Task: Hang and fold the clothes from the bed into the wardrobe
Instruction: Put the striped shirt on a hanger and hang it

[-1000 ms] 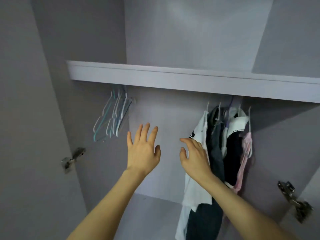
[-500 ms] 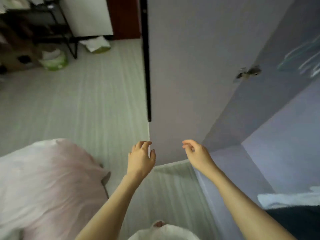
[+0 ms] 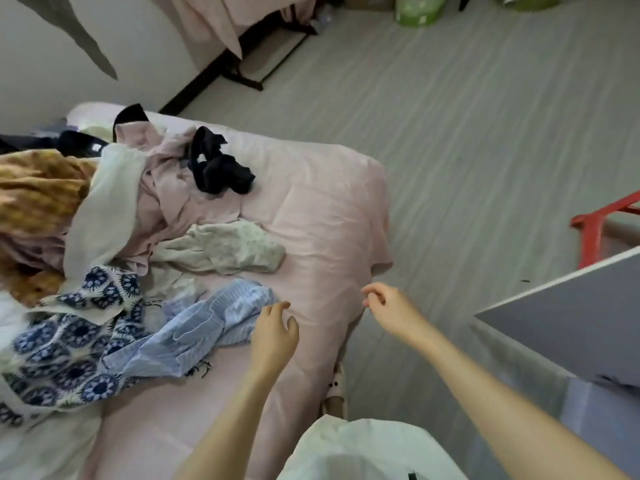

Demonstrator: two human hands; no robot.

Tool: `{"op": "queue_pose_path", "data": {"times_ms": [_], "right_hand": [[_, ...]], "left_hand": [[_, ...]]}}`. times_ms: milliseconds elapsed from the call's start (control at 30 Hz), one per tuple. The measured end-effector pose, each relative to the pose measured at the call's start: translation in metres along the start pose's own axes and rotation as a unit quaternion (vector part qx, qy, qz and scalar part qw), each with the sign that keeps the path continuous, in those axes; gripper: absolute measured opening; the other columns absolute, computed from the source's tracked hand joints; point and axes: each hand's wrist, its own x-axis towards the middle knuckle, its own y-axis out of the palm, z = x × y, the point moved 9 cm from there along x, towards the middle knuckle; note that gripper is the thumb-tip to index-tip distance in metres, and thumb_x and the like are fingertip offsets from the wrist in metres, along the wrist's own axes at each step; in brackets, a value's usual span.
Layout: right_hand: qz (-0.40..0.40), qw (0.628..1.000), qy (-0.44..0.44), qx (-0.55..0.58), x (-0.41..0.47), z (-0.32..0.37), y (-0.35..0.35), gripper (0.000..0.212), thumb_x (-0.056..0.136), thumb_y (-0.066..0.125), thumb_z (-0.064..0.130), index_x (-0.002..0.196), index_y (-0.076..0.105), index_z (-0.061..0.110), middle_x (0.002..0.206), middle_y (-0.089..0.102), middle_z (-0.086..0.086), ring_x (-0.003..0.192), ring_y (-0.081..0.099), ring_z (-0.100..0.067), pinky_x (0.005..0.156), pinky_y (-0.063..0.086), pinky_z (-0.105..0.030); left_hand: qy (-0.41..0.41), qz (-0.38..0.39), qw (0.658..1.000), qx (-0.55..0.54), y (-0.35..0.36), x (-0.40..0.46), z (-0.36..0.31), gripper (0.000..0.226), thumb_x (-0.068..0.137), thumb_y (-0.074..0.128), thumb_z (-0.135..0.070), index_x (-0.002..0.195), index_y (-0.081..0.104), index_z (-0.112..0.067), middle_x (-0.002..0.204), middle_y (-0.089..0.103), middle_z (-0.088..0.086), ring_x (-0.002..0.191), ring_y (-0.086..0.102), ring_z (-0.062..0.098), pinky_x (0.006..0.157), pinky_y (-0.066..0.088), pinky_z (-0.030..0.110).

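A bed with a pink sheet fills the left and middle of the view, strewn with clothes. A light blue striped shirt lies nearest. My left hand hovers just right of it, fingers apart and empty. Beside it sit a blue-and-white patterned garment, a pale floral one, a black one, a pink one and an orange one. My right hand hangs over the bed's right edge, fingers loosely curled, holding nothing. The wardrobe door stands at the right.
Grey striped floor runs right of the bed. A red frame stands behind the wardrobe door. A black-legged stand draped in pink cloth and a green tub are at the far side. My white garment shows at the bottom.
The view has swung from the wardrobe interior, past the open door, down to the bed. Both hands dropped from the hanging rail to above the bed, still empty.
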Motion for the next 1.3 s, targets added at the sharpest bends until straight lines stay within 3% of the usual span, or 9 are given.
{"op": "queue_pose_path", "data": {"times_ms": [167, 367, 433, 533, 700, 900, 1033, 1133, 1300], "right_hand": [[0.086, 0.994, 0.011, -0.066, 0.058, 0.044, 0.105, 0.031, 0.095, 0.041, 0.015, 0.120, 0.058, 0.016, 0.116, 0.065, -0.009, 0.107, 0.058, -0.026, 0.092, 0.047, -0.035], [0.160, 0.977, 0.002, -0.143, 0.117, 0.073, 0.200, 0.035, 0.096, 0.039, 0.017, 0.129, 0.050, 0.015, 0.129, 0.058, -0.008, 0.114, 0.055, -0.026, 0.092, 0.043, -0.031], [0.171, 0.973, -0.006, -0.156, 0.133, 0.078, 0.218, 0.038, 0.095, 0.040, 0.018, 0.133, 0.046, 0.015, 0.130, 0.056, -0.008, 0.113, 0.055, -0.026, 0.090, 0.043, -0.032], [0.194, 0.967, 0.001, -0.167, 0.151, 0.083, 0.238, 0.046, 0.092, 0.046, 0.019, 0.138, 0.040, 0.016, 0.133, 0.051, -0.010, 0.112, 0.054, -0.026, 0.091, 0.042, -0.032], [0.205, 0.972, 0.015, -0.116, 0.157, 0.088, 0.234, 0.045, 0.093, 0.052, 0.023, 0.136, 0.044, 0.017, 0.135, 0.049, -0.008, 0.117, 0.051, -0.019, 0.094, 0.037, -0.025], [0.262, 0.876, 0.228, 0.335, 0.112, 0.072, 0.177, 0.052, 0.076, 0.062, 0.050, 0.115, 0.063, 0.016, 0.103, 0.069, -0.008, 0.085, 0.065, -0.020, 0.076, 0.053, -0.034], [0.182, 0.910, 0.200, 0.315, 0.087, 0.045, 0.093, 0.031, 0.088, 0.059, 0.005, 0.119, 0.059, 0.001, 0.100, 0.066, -0.015, 0.082, 0.063, -0.021, 0.074, 0.051, -0.031], [0.060, 0.930, 0.188, 0.311, 0.057, 0.008, 0.021, 0.032, 0.087, 0.050, -0.007, 0.116, 0.061, 0.001, 0.093, 0.066, -0.013, 0.075, 0.062, -0.017, 0.073, 0.051, -0.029], [-0.094, 0.974, 0.116, 0.174, -0.023, -0.036, -0.084, 0.031, 0.091, 0.050, 0.001, 0.103, 0.064, 0.025, 0.091, 0.068, 0.009, 0.084, 0.058, 0.001, 0.080, 0.045, -0.020]], "left_hand": [[-0.070, 0.016, 0.997, 0.029, -0.024, 0.057, 0.113, 0.052, 0.088, 0.055, -0.014, 0.138, 0.041, -0.008, 0.140, 0.041, 0.013, 0.127, 0.038, 0.032, 0.100, 0.037, 0.042], [-0.150, 0.095, 0.958, 0.225, -0.022, 0.132, 0.239, 0.096, 0.087, 0.060, -0.048, 0.150, -0.010, -0.027, 0.158, -0.017, 0.007, 0.145, -0.012, 0.034, 0.113, 0.009, 0.056], [-0.171, 0.126, 0.944, 0.252, -0.017, 0.149, 0.267, 0.095, 0.085, 0.058, -0.055, 0.150, -0.005, -0.027, 0.159, -0.014, 0.007, 0.145, -0.014, 0.033, 0.112, 0.004, 0.059], [-0.125, 0.123, 0.941, 0.291, -0.011, 0.165, 0.274, 0.053, 0.088, 0.055, -0.041, 0.133, 0.040, -0.019, 0.152, 0.025, 0.010, 0.143, 0.014, 0.030, 0.110, 0.015, 0.055], [0.002, 0.103, 0.992, 0.068, -0.017, 0.154, 0.207, 0.010, 0.089, 0.052, -0.018, 0.090, 0.045, -0.012, 0.085, 0.064, 0.015, 0.083, 0.060, 0.038, 0.062, 0.037, 0.039], [0.306, 0.093, 0.947, -0.013, -0.006, 0.086, 0.027, 0.019, 0.086, 0.057, -0.018, 0.101, 0.059, -0.006, 0.090, 0.064, 0.010, 0.079, 0.062, 0.032, 0.053, 0.046, 0.035], [0.400, 0.168, 0.901, -0.011, 0.018, 0.057, -0.055, 0.031, 0.090, 0.058, -0.025, 0.117, 0.062, -0.012, 0.118, 0.062, 0.006, 0.101, 0.060, 0.029, 0.072, 0.051, 0.039], [0.464, 0.205, 0.861, -0.015, 0.030, 0.025, -0.116, 0.036, 0.089, 0.050, -0.040, 0.100, 0.070, -0.012, 0.106, 0.065, 0.005, 0.090, 0.063, 0.025, 0.068, 0.051, 0.036], [0.481, 0.053, 0.875, -0.025, 0.028, 0.004, -0.202, 0.031, 0.078, 0.062, -0.029, 0.097, 0.067, -0.006, 0.096, 0.062, 0.011, 0.087, 0.059, 0.033, 0.071, 0.051, 0.040]]}}
